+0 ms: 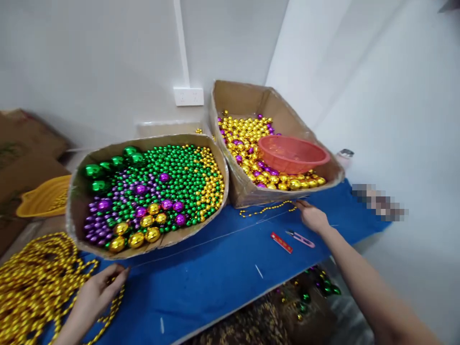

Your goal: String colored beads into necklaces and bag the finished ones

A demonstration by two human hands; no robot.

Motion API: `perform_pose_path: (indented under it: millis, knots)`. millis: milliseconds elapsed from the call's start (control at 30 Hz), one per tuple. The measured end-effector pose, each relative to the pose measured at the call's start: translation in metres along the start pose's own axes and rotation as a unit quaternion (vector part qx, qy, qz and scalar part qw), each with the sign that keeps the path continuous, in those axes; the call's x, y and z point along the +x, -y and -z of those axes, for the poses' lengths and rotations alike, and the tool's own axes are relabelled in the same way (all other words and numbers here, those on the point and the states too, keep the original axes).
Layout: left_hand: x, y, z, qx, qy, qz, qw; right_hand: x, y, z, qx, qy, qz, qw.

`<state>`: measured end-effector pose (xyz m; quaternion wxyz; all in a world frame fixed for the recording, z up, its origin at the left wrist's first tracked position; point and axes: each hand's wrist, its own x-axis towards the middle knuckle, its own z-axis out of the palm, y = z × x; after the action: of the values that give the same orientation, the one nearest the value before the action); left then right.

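Observation:
A thin pale thread [201, 245] stretches across the blue cloth [223, 278] between my two hands. My left hand [98, 290] pinches its near end, beside the heap of gold bead strings [32, 282]. At the far end my right hand [313, 216] is closed with its fingertips on the thread. A short string of gold beads [268, 209] lies by those fingertips; whether they grip it too, I cannot tell. Pink thread snips [302, 239] and a small red strip with gold marks [281, 242] lie below my right hand.
One cardboard box [74, 230] holds green, purple and gold balls. Another box [244, 191] holds gold and purple balls and a red plastic basket [293, 155]. A yellow basket [39, 196] stands left. Loose balls [305, 298] lie below the table edge.

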<state>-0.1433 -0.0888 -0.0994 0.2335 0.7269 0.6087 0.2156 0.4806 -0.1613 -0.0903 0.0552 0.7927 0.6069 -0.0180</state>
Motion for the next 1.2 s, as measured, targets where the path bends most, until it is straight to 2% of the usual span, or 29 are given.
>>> perform_pose_path:
  millis: [67, 100, 200, 333, 433, 533, 633, 700, 800, 900, 967, 1033, 1100, 1200]
  knots:
    - [0.003, -0.005, -0.008, -0.017, 0.020, 0.000, 1.000, -0.014, -0.008, -0.005, -0.001, -0.011, -0.016, 1.000]
    - [0.004, -0.007, -0.012, -0.026, 0.038, -0.001, 0.999, -0.023, -0.007, -0.008, 0.002, -0.010, -0.009, 1.000]
    - [0.003, -0.017, -0.020, -0.042, 0.048, -0.002, 0.998, -0.051, 0.003, -0.021, 0.013, -0.001, 0.029, 0.999]
    - [-0.001, -0.034, -0.018, -0.060, 0.060, 0.000, 0.996, -0.079, 0.015, -0.033, 0.020, -0.041, 0.037, 0.998]
    - [-0.005, -0.046, -0.013, -0.083, 0.066, 0.006, 0.994, -0.081, 0.031, -0.031, 0.043, -0.086, 0.035, 0.995]
    - [-0.007, -0.053, -0.009, -0.098, 0.067, 0.016, 0.993, -0.073, 0.076, -0.023, 0.093, -0.104, 0.086, 0.986]
    - [-0.010, -0.054, -0.007, -0.107, 0.069, 0.023, 0.992, -0.069, 0.145, -0.014, 0.137, -0.065, 0.205, 0.967]
    - [-0.013, -0.054, -0.007, -0.113, 0.071, 0.024, 0.991, -0.067, 0.191, -0.012, 0.140, -0.038, 0.261, 0.954]
    - [-0.015, -0.053, -0.006, -0.121, 0.070, 0.023, 0.990, -0.062, 0.243, -0.016, 0.118, -0.020, 0.277, 0.953]
    - [-0.017, -0.054, -0.002, -0.117, 0.067, 0.020, 0.991, -0.055, 0.269, -0.022, 0.104, -0.011, 0.275, 0.956]
    - [-0.017, -0.056, 0.001, -0.104, 0.062, 0.006, 0.993, -0.051, 0.269, -0.024, 0.103, -0.006, 0.270, 0.957]
    - [-0.016, -0.059, 0.003, -0.071, 0.047, -0.024, 0.996, -0.049, 0.256, -0.024, 0.106, -0.004, 0.261, 0.959]
    - [-0.015, -0.059, -0.002, -0.009, 0.031, -0.078, 0.996, -0.046, 0.231, -0.024, 0.111, -0.004, 0.245, 0.963]
    - [-0.011, -0.053, -0.025, 0.129, 0.018, -0.179, 0.975, -0.039, 0.183, -0.025, 0.113, -0.006, 0.199, 0.973]
